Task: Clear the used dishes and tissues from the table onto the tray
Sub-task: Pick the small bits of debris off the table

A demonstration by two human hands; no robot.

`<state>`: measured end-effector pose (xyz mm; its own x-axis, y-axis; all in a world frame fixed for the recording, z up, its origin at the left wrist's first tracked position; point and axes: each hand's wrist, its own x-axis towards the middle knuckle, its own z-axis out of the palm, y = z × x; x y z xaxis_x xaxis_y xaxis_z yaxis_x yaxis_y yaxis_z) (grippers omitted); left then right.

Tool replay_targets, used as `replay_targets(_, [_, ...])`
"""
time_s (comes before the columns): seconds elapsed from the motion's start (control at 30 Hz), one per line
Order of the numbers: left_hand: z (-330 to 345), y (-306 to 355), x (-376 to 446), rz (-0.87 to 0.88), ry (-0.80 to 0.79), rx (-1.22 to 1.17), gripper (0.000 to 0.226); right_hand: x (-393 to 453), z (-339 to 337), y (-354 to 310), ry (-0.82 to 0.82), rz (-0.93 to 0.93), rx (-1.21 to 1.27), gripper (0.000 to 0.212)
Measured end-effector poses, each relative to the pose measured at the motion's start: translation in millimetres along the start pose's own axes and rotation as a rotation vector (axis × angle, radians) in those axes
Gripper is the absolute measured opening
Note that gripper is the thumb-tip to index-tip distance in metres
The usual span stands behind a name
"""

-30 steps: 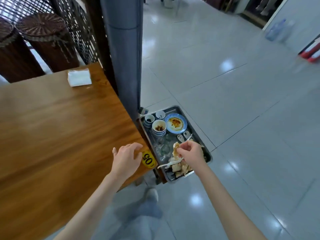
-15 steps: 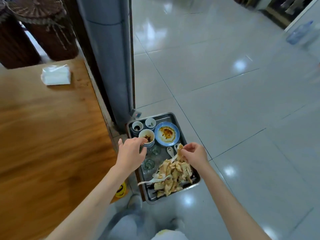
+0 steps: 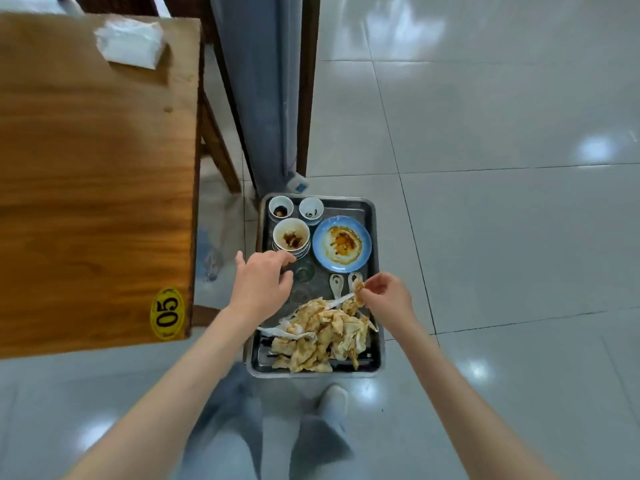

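Tissues point(image 3: 322, 336) lie heaped at tray point(image 3: 375, 341) near end, directly below right hand point(image 3: 382, 297), which pinches one soiled tissue point(image 3: 358, 289); left hand point(image 3: 261, 284) hovers relaxed, holding nothing.

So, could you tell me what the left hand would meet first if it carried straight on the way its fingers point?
Probably the stacked bowls just beyond the left hand; height above the tray is unclear.
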<state>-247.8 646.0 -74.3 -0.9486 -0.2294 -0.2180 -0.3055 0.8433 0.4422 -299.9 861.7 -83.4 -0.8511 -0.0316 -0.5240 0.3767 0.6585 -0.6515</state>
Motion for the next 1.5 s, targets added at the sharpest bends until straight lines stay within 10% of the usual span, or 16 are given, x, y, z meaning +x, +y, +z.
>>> replay_targets(1.5, [122,-55,-39,-0.254,-0.013,-0.100,0.025,54,69,109,-0.113,-0.082,-0.349,0.022])
